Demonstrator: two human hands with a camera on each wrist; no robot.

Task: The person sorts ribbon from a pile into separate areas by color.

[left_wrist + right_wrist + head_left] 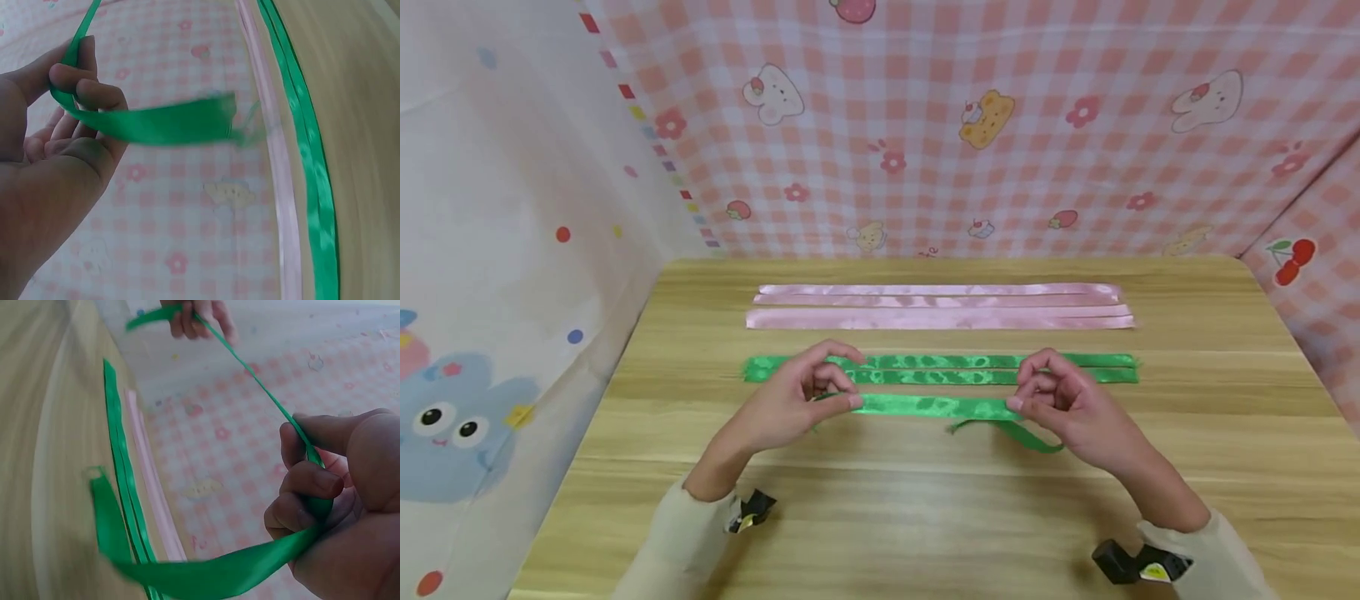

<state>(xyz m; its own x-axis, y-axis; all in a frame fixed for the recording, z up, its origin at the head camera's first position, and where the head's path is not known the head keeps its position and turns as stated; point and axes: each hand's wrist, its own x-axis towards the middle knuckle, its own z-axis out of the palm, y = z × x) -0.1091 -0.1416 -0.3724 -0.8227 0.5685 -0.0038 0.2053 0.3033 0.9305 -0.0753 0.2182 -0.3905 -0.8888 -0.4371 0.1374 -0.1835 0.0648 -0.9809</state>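
Between my two hands a green satin ribbon is stretched level above the table. My left hand pinches it between thumb and fingers, and a short frayed tail hangs past that hand. On the other side my right hand pinches the ribbon too. A longer loose tail curls down from there toward the wood. Just behind the held ribbon, green ribbon strips lie flat side by side on the table.
Pink satin ribbon strips lie in parallel farther back on the wooden table. Behind the table's far edge hangs a pink checked cloth. A white patterned cloth covers the left side.
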